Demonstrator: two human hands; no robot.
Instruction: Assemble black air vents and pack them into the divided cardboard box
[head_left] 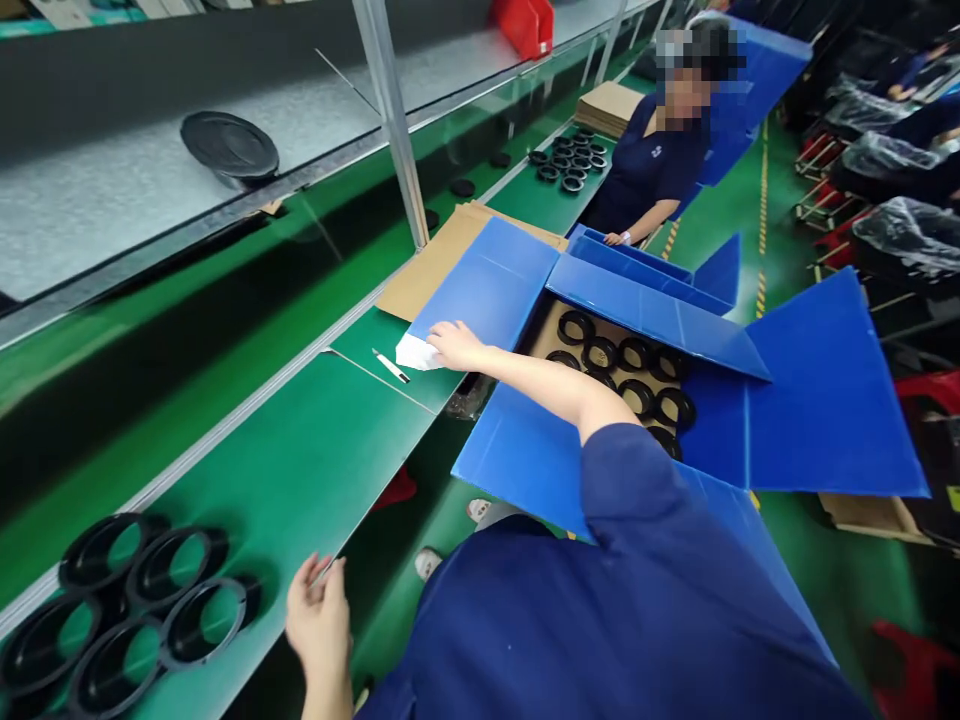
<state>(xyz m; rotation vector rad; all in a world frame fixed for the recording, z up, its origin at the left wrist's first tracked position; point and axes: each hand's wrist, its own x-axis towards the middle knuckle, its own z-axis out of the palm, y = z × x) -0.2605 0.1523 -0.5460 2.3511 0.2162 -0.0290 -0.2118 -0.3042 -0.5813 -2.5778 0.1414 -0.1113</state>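
Observation:
My right hand (459, 347) reaches across the blue box and grips a crumpled white cloth (417, 352) at the bench's edge, beside a box flap. A small white-handled knife (391, 366) lies just left of the cloth. At the front edge of the green bench (300, 450), my left hand (321, 600) has its fingers curled together; what they pinch, if anything, is too small to make out. Several black rings (206, 622) stand on the bench to its left. Inside the open blue box (712, 420), more black rings (600, 354) lie on a cardboard sheet.
Cardboard sheets (427, 270) lie beyond the cloth, partly under a blue flap. A metal post (394, 130) rises behind the bench. Farther along sits a co-worker (652, 160) near more rings (566, 160). A black disc (229, 145) and a red bin (525, 25) rest on the shelf.

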